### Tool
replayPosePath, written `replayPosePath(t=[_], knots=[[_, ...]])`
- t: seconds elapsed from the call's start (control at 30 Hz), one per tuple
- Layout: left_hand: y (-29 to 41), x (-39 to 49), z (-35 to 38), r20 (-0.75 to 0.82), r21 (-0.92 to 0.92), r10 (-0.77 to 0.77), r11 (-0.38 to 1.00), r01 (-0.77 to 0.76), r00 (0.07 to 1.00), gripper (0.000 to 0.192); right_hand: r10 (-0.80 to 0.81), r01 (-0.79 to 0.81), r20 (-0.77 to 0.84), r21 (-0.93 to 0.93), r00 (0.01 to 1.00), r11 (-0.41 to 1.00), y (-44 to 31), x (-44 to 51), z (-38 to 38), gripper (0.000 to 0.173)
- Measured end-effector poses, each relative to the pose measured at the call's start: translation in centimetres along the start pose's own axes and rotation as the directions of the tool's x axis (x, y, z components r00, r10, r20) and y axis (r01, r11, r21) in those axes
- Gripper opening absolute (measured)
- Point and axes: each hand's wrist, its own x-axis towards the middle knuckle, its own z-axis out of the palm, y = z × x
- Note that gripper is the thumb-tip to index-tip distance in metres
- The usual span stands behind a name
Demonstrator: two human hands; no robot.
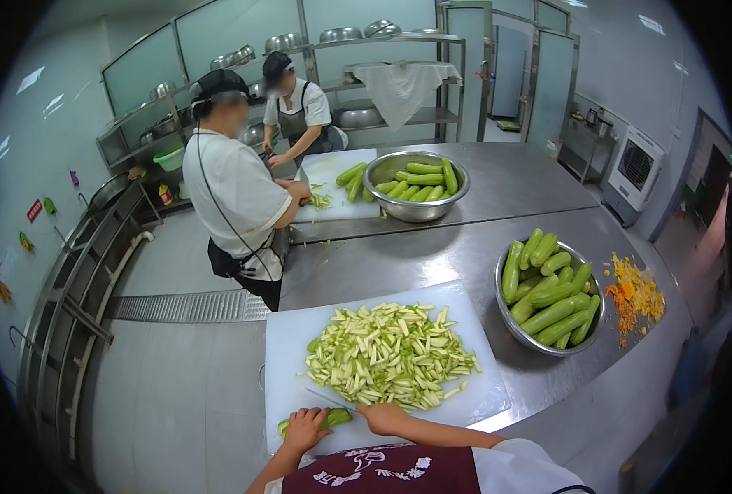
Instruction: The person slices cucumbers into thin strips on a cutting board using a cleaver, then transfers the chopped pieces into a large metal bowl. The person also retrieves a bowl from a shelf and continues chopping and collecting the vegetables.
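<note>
My left hand [306, 428] presses down on a piece of green zucchini [340, 417] near the front left corner of a white cutting board [286, 352]. In my right hand [382, 418] is the handle of a kitchen knife [329, 397]. Its blade points left, lying between the held zucchini and a large heap of cut zucchini strips [391, 355]. The heap covers much of the board's middle. My palm and fingers hide part of the zucchini, and the knife's handle is mostly covered.
A steel bowl of whole zucchini [551, 296] stands right of the board, with orange and yellow scraps [641, 293] beyond it. Across the steel table [391, 259], two people cut at another white board [341, 160], beside a second steel bowl [415, 210] of zucchini.
</note>
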Motion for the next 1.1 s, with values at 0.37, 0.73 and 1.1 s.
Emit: replayPosePath(t=[0.37, 0.73, 1.1], knots=[[1.3, -0.7, -1.7, -0.054, 0.094, -0.019, 0.995, 0.024, 0.998, 0.063, 0.085, -0.072, -0.214, 0.068, 0.973, 0.995, 0.1, -0.3, 1.5, 0.021], [-1.6, 0.5, -0.6, 0.049, 0.037, -0.112, 0.993, 0.111, 0.992, 0.063, 0.085, -0.064, -0.257, 0.091, 0.963, 0.994, 0.0, -0.9, 1.7, 0.019], [-1.4, 0.6, -2.1, 0.082, 0.028, 0.024, 0.999, -0.026, 0.996, 0.063, 0.056, -0.048, -0.149, 0.053, 0.987, 0.997, -1.1, 0.1, 0.5, 0.019]])
